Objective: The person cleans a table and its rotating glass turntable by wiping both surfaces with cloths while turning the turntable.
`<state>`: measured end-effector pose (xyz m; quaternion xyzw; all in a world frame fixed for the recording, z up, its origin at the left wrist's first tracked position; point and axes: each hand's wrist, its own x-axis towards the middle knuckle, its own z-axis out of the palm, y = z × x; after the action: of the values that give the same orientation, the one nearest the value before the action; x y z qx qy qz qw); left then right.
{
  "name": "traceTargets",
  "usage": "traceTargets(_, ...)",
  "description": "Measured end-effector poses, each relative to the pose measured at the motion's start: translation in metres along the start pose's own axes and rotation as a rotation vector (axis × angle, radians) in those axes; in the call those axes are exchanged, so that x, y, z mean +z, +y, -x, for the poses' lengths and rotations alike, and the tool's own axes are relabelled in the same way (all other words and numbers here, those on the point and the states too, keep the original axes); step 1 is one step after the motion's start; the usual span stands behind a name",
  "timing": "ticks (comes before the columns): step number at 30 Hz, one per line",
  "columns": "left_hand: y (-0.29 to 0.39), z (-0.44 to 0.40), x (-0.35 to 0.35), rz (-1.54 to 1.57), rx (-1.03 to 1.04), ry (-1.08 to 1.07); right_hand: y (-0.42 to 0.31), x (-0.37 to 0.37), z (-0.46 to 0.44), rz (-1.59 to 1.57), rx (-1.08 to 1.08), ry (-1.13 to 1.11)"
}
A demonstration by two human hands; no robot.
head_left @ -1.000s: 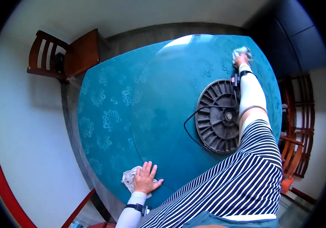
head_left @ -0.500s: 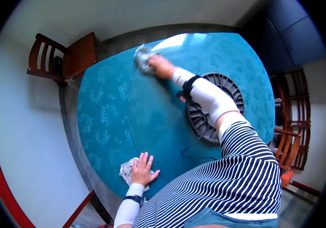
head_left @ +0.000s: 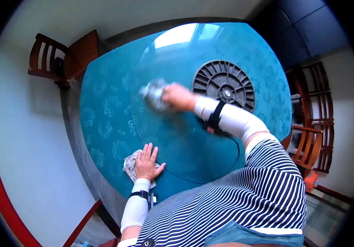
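My right hand is closed on a grey cloth, pressed to the round glass top over the teal patterned tablecloth; both hand and cloth are blurred. My left hand lies flat with its fingers spread near the table's front left edge, partly over a crumpled pale cloth. A black ribbed round base sits on the glass, right of my right hand. From under my right forearm a black cable curves across the glass.
A wooden chair stands beyond the table's back left corner. More wooden chairs are at the right, with an orange object beside them. Red-topped furniture shows at the lower left, and a dark panelled surface at the upper right.
My right hand swept the grey cloth from the table's far right to the left, then nearer to me. The view has shifted a little. My left hand stays on the pale cloth.
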<state>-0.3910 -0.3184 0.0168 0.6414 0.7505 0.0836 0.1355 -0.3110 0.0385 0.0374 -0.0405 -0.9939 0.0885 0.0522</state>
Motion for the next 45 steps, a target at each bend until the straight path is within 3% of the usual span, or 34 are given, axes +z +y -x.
traceTargets(3,-0.001,-0.001,-0.001,0.006,-0.010,0.006,0.093,-0.023,-0.004,0.130,0.482,-0.269)
traceTargets(7,-0.001,0.000,0.003,0.015,-0.008,0.003,0.207,-0.018,0.006,0.123,0.813,-0.220)
traceTargets(9,-0.001,0.000,0.002,0.014,-0.015,-0.002,0.226,-0.022,0.006,0.100,0.950,-0.096)
traceTargets(11,-0.001,-0.001,0.000,0.025,-0.013,-0.001,0.229,-0.022,-0.001,0.107,0.942,-0.155)
traceTargets(13,-0.001,-0.002,0.000,0.032,-0.015,-0.003,0.208,-0.024,-0.006,0.141,0.899,-0.189)
traceTargets(15,-0.002,-0.002,0.000,0.036,-0.024,0.002,0.172,-0.023,-0.016,-0.018,0.833,-0.090)
traceTargets(19,-0.003,-0.003,-0.002,0.030,-0.014,0.005,0.116,0.013,-0.052,-0.104,0.533,0.061)
traceTargets(23,-0.003,0.001,0.001,0.042,0.000,-0.005,0.062,0.036,-0.097,-0.128,0.475,0.069)
traceTargets(30,-0.011,0.009,0.021,0.035,-0.028,0.063,-0.088,0.072,-0.061,-0.137,-0.021,0.177)
traceTargets(32,-0.012,0.012,0.022,0.026,-0.002,0.103,-0.127,0.050,-0.024,-0.231,-0.003,0.039)
traceTargets(34,-0.015,0.015,0.028,0.035,0.026,0.179,-0.153,0.053,0.020,-0.227,-0.082,0.033)
traceTargets(36,-0.019,0.017,0.032,0.011,0.055,0.174,-0.181,0.055,0.071,-0.366,-0.033,0.037)
traceTargets(38,-0.019,0.016,0.032,0.042,0.059,0.245,-0.203,0.047,0.121,-0.287,-0.029,0.015)
traceTargets(42,-0.014,0.015,0.028,0.076,0.084,0.238,-0.246,0.022,0.222,-0.269,0.133,-0.047)
traceTargets(45,-0.009,0.013,0.019,-0.001,0.075,0.183,-0.275,0.009,0.301,-0.282,0.375,-0.129)
